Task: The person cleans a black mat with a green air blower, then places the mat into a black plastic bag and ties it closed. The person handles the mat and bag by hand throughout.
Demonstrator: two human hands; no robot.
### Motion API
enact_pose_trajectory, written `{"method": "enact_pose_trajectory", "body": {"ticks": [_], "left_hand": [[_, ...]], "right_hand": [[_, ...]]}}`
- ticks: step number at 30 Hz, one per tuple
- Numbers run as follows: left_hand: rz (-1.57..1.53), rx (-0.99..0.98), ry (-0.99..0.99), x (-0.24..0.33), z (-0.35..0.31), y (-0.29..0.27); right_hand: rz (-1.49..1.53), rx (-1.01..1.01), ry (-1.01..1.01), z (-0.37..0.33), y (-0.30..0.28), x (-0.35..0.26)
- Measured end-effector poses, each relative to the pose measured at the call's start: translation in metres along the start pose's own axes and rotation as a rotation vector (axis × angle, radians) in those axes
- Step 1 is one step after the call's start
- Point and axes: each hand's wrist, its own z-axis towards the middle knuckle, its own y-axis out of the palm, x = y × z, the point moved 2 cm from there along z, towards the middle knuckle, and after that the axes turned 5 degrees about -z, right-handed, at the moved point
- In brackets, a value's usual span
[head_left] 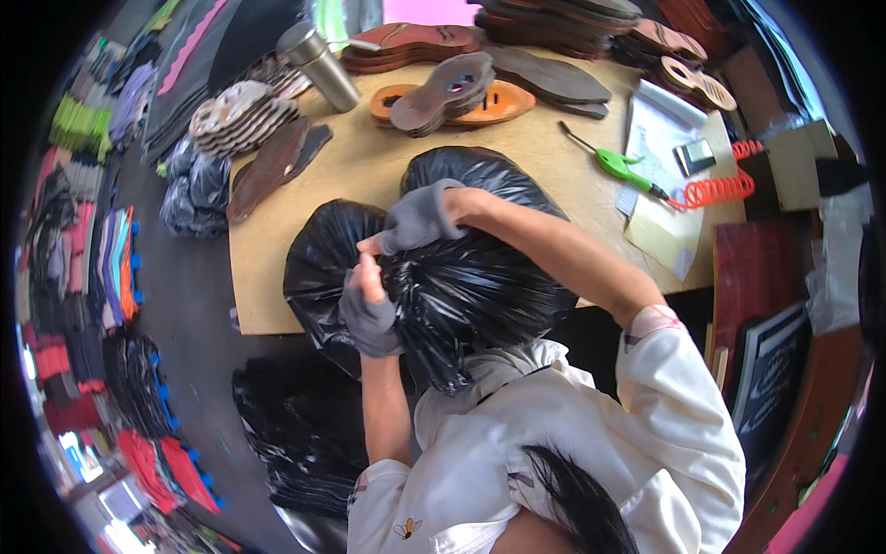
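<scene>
Black plastic bag (461, 277), full and bulging, sits at the middle of the frame on the near edge of the wooden table (369, 166); its long axis runs from the lower left toward the upper right, and its gathered neck points left, toward the centre-left where my two hands meet. I see my left hand (369, 309), in a grey glove with bare fingertips, closed tight around the bunched plastic of the neck, its finger ends pointing up. My right hand (420, 217), gloved the same way, sits just above it, fingers narrowed to a pinch on the same twist of plastic, thumb tip touching the left fingertips. From there the left forearm drops almost straight down to the lower middle of the frame, while the right forearm crosses over the top of the bag, slanting down to the right into a rolled cream sleeve (664, 369). Further out, at the top of the frame, flat brown shoe soles (443, 92) lie in loose stacks on the table, with a steel flask (318, 60) tilted at the upper left of them. At the upper right a green-handled tool (618, 166) with an orange coiled cord (720, 189) rests beside white papers (660, 129). Another dark plastic bag (194, 189) sits off the table's left edge, and coloured foam sheets (111, 268) are stacked along the left rim.
</scene>
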Motion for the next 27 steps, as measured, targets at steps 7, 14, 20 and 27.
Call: {"method": "enact_pose_trajectory", "body": {"ticks": [7, 14, 20, 27], "left_hand": [[0.13, -0.08, -0.006, 0.0, 0.009, 0.005], [0.052, -0.153, -0.041, 0.044, 0.027, -0.004], [-0.007, -0.255, 0.203, 0.065, 0.034, -0.005], [-0.188, -0.192, 0.019, 0.069, 0.01, 0.009]], "right_hand": [[0.221, 0.331, -0.071, -0.017, 0.008, -0.01], [1.703, 0.343, 0.078, -0.026, 0.023, -0.006], [1.707, 0.207, 0.104, 0.016, 0.008, -0.006], [2.115, 0.357, 0.105, 0.097, 0.025, 0.046]]}}
